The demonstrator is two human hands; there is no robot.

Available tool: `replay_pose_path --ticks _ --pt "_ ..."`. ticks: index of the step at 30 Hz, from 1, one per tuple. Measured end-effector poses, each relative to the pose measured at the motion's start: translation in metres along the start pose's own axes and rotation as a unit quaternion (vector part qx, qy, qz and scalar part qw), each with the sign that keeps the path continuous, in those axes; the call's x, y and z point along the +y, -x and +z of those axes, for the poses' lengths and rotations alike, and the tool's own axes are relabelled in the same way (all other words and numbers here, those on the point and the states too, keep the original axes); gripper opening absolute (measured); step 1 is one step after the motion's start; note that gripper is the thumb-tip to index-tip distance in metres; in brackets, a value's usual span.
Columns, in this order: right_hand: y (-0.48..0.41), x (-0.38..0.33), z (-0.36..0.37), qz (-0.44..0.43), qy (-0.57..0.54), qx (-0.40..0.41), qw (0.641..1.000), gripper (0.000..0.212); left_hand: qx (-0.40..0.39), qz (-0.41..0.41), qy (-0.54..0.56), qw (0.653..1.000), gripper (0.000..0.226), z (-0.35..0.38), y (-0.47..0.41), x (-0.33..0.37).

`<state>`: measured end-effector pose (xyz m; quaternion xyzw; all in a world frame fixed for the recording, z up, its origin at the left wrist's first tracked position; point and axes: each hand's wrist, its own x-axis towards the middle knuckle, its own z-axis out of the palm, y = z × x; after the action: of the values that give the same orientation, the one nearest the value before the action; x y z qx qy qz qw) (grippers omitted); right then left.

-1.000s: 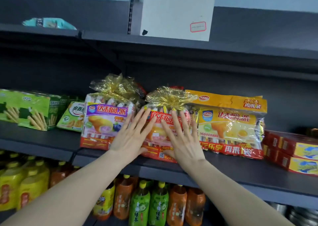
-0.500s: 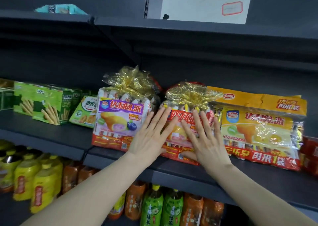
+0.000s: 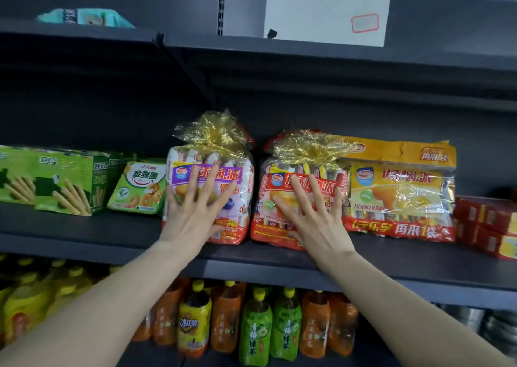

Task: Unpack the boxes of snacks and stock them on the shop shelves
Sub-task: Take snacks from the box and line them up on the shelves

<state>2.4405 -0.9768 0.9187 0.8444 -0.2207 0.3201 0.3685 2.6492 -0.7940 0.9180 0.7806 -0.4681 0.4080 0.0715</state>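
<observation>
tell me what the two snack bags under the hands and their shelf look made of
Purple-label bag and red-label bag: likely thin glossy plastic film, judging by glare, wrinkles and the packets showing through; gathered tops look like crinkly gold metallic film. Shelf: probably painted metal, dark matte, with a thin straight front edge.

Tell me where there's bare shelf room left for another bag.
Bare shelf strip in front of the green boxes, and the front ledge below the yellow bag. Only a narrow gap splits the purple bag and red bag. Below, bottles crowd everything.
</observation>
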Motion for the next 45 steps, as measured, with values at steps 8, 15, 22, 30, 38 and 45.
replay_pose_path --ticks 8,15,22,30,38,45 --pt "-0.006 -0.002 0.011 -0.007 0.001 0.007 1.0 0.1 -0.036 -0.013 -0.002 0.999 0.113 0.007 -0.009 0.01" --pt "-0.002 0.011 -0.028 0.039 -0.002 0.063 0.997 0.087 0.014 -0.059 0.041 0.997 0.128 -0.018 0.011 0.004" --pt "-0.011 0.01 -0.021 0.062 -0.025 0.033 0.997 0.097 -0.008 -0.101 0.12 0.988 0.127 -0.009 0.004 0.003" --pt "-0.017 0.008 -0.012 0.098 -0.04 0.048 0.993 0.094 0.001 -0.175 0.236 0.956 0.132 -0.009 -0.008 -0.007" --pt "-0.008 -0.023 -0.052 0.12 0.005 -0.017 0.993 0.091 -0.064 -0.108 0.227 0.966 0.113 -0.043 0.03 -0.027" --pt "0.01 -0.086 -0.14 0.029 -0.058 0.017 0.998 0.07 -0.041 -0.044 0.194 0.979 0.083 -0.115 0.115 -0.05"
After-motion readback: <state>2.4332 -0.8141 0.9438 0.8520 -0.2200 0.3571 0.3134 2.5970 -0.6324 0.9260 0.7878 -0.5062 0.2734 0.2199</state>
